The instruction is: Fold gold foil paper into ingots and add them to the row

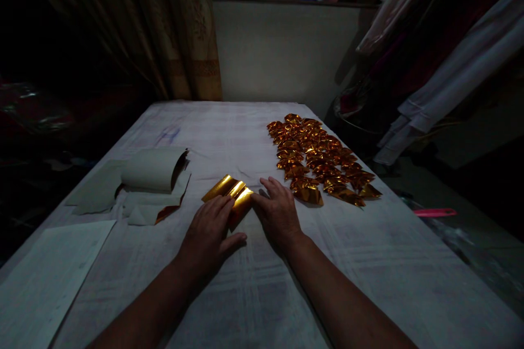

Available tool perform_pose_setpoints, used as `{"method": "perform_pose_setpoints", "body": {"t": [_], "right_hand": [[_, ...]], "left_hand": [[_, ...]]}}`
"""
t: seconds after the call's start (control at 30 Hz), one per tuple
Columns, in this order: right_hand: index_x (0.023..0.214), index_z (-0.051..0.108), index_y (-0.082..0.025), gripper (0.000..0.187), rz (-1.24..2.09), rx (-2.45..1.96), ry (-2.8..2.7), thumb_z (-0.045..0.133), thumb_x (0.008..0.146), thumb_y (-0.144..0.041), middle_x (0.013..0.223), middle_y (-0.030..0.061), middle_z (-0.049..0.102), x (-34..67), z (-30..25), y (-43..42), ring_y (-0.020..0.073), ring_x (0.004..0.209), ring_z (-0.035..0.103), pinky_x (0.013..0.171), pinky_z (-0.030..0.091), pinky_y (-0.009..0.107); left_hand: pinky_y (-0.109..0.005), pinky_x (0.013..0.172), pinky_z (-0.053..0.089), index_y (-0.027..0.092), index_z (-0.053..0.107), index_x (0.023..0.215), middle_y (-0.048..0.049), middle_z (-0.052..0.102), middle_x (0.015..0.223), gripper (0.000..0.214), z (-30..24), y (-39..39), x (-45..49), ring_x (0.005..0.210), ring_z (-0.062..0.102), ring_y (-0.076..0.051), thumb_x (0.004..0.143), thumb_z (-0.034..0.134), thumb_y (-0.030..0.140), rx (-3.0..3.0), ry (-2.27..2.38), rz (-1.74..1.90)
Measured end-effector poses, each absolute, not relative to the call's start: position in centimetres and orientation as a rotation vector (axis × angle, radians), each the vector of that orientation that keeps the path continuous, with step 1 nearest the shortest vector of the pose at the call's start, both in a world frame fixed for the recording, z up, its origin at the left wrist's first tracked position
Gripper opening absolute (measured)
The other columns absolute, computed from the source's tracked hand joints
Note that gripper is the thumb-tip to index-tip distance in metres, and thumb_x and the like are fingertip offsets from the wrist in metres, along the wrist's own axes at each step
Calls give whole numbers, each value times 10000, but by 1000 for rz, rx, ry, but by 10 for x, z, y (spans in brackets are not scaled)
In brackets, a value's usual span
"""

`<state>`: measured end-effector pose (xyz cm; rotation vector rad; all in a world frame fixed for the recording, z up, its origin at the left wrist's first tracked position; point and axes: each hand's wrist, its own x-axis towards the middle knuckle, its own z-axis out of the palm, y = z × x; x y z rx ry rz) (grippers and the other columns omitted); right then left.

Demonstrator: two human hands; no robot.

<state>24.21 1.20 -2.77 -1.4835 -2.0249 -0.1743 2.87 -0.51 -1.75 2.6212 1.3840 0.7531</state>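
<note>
Near the middle of the cloth-covered table [233, 136], a creased sheet of gold foil paper [244, 199] lies beneath the person's hands. Fingers of the left hand [208, 223] rest extended on its near left part, the thumb spread away to the right over the cloth. The right hand [280, 212] is loosely spread, its thumb touching the foil's right edge, the other fingers raised apart; neither hand is closed around anything. Farther right, folded gold foil pieces [315, 162] sit in crowded rows. To the left are a curled, pale-backed sheet [149, 170] and, nearer, a flat white paper [57, 267]. A patterned curtain [176, 27] hangs at the far left; clothes [462, 76] hang at right.
</note>
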Motion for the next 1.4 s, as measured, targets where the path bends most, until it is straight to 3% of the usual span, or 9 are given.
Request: {"method": "perform_pose_setpoints", "body": {"t": [0.13,0.23,0.33,0.5,0.67,0.83,0.97,1.27,1.4], "right_hand": [[936,734,-242,125,-161,-1448,-2041,620,939,-191,1333,104,644,240,-22,9,310,1321,491,1025,393,479],[973,710,-219,146,-106,-1356,-2058,593,922,-148,1335,104,648,239,-17,6,292,1331,484,1057,381,472],[988,692,-211,169,-14,-1197,-2157,582,885,-134,1352,102,639,241,-14,1,272,1345,475,1092,365,465],[1019,686,-222,248,120,-1090,-2271,649,793,-128,1239,70,714,252,-19,1,265,1252,564,1020,415,445],[979,717,-260,227,159,-1120,-2278,669,813,-113,1089,11,773,257,-21,2,213,1057,659,930,427,391],[983,723,-272,172,251,-1158,-2207,669,864,-160,1082,-10,770,257,-20,0,196,974,663,895,423,381],[1012,737,-272,206,268,-1259,-2193,651,865,-156,1055,23,756,254,-21,4,210,976,646,859,436,373],[854,752,-261,100,220,-1373,-2127,679,870,-194,936,20,732,252,-21,3,196,898,638,800,426,353],[773,723,-245,137,245,-1426,-2050,668,898,-251,894,24,728,250,-21,-1,205,885,630,790,405,358]], "left_hand": [[-552,1062,451,200,553,1387,-156,609,1393,503,-20,-4,31,1274,568,-335,921,634,371,2634,1387,747],[-531,1015,496,224,669,1264,-132,688,1284,324,-17,-2,32,1170,645,-306,970,561,304,2592,1341,853],[-515,988,522,256,720,1181,-105,730,1215,278,-16,-1,29,1119,681,-286,984,524,276,2509,1248,900],[-495,1012,513,274,722,1153,-77,743,1203,265,-14,-3,22,1134,681,-253,996,508,274,2469,1061,836],[-490,993,507,280,721,1113,-64,762,1111,238,-5,-6,19,1076,687,-250,990,517,284,2474,1092,789],[-435,799,521,217,710,939,-69,737,896,161,6,-7,13,848,666,-259,945,563,282,2525,1304,722],[-397,732,489,207,688,873,-64,689,797,195,9,-7,9,765,620,-246,942,523,284,2548,1409,668],[-348,712,457,240,697,893,-50,688,803,168,10,-8,9,755,614,-231,907,543,307,2418,1507,679],[-350,718,450,233,657,888,-43,695,837,110,11,-9,12,792,625,-241,886,582,313,2333,1585,651]]}}
